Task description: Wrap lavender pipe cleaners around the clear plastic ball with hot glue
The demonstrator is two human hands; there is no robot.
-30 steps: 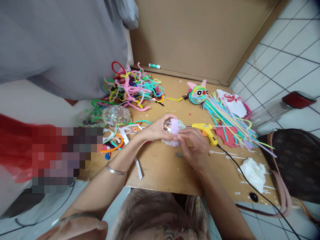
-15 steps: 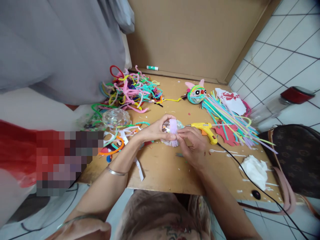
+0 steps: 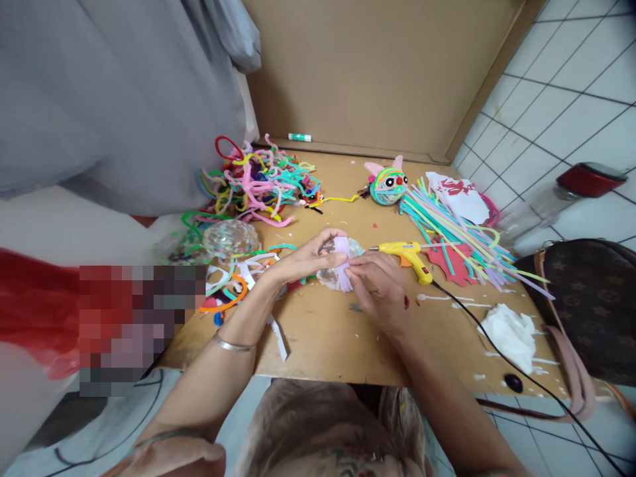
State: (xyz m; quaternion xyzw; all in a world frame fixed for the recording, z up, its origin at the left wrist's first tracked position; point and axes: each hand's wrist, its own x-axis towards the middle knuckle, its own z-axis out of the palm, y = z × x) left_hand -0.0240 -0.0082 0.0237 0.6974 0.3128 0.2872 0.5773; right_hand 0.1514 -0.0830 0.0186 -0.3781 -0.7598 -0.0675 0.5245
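Note:
Between my hands, over the wooden table, is a clear round ball (image 3: pixel 328 279) with a lilac band of pipe cleaners (image 3: pixel 342 246) across it. My left hand (image 3: pixel 318 257) grips the ball from the left, its thumb lying on the band. The fingers of my right hand (image 3: pixel 375 281) are pinched together at the band's right edge; whatever fine bit they hold is too small to name. Just right of that hand lies a yellow glue gun (image 3: pixel 408 253) with a black cord.
Tangled pipe cleaners (image 3: pixel 258 179) and another clear ball (image 3: pixel 230 237) lie left. Behind are a glue stick (image 3: pixel 299 138) and a decorated animal head (image 3: pixel 389 185). Straight pipe cleaners (image 3: pixel 462 232), crumpled tissue (image 3: pixel 509 334), a bottle (image 3: pixel 546 199) and a brown bag (image 3: pixel 591 305) are right.
My left thumb has shifted up a little on the lilac band, and my right fingertips have moved slightly left along its edge. The view has shifted slightly.

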